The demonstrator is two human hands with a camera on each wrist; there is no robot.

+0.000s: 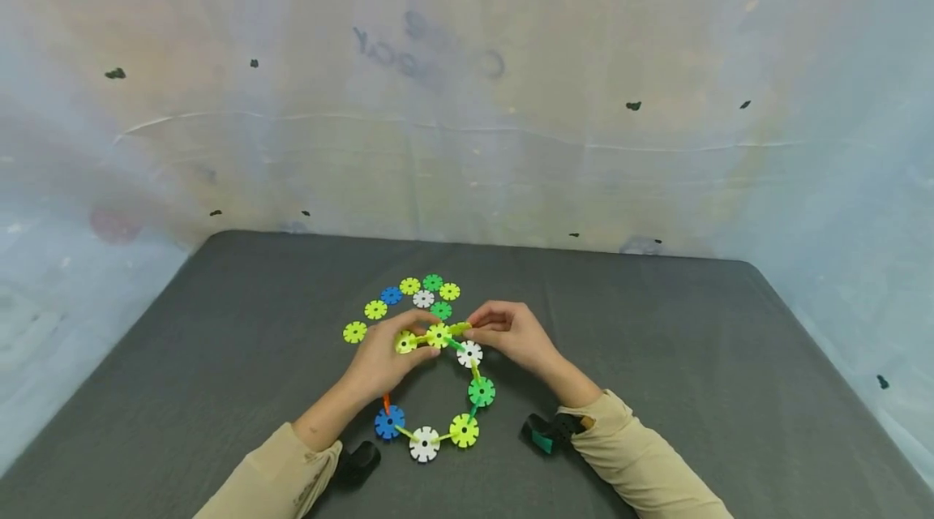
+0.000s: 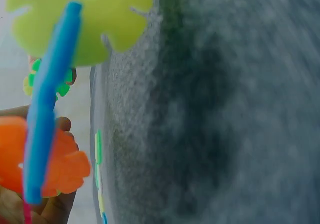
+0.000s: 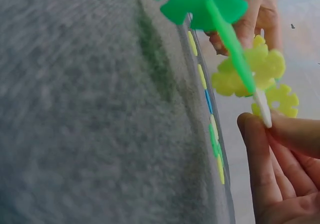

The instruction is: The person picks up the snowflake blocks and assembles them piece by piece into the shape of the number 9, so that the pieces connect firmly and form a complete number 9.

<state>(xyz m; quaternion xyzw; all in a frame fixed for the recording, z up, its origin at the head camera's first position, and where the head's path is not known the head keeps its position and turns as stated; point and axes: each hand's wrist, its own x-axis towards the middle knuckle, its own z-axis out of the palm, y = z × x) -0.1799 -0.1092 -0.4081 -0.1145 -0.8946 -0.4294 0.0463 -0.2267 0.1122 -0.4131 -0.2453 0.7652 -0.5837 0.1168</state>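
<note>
A person in tan sleeves (image 1: 653, 458) works with both hands on a loop of linked discs (image 1: 481, 392), notched and brightly coloured, over a dark grey table (image 1: 642, 357). The left hand (image 1: 381, 358) curves over the loop's far left part, its fingers and thumb holding a yellow disc (image 1: 438, 336) between them. The right hand (image 1: 514, 335), at the loop's far right, has thumb and fingers brought close together in a pinch on an edge-on yellow disc (image 1: 460, 328). Down the loop's right side run a white disc (image 1: 469, 354) and a green disc (image 1: 481, 401); its near side shows another white disc (image 1: 424, 449) and, at the near left corner, a blue disc (image 1: 387, 426). An orange disc (image 2: 72, 166) sits on the loop's left side, where the left hand hides part of the chain from the head view. Whether the loop's near side touches the table cannot be told. Loose discs (image 1: 375, 309) in yellow, blue, green and white lie beyond the loop and to its far left. A pale, dark-spotted sheet (image 1: 467, 178) hangs well beyond the loop, behind the table.
</note>
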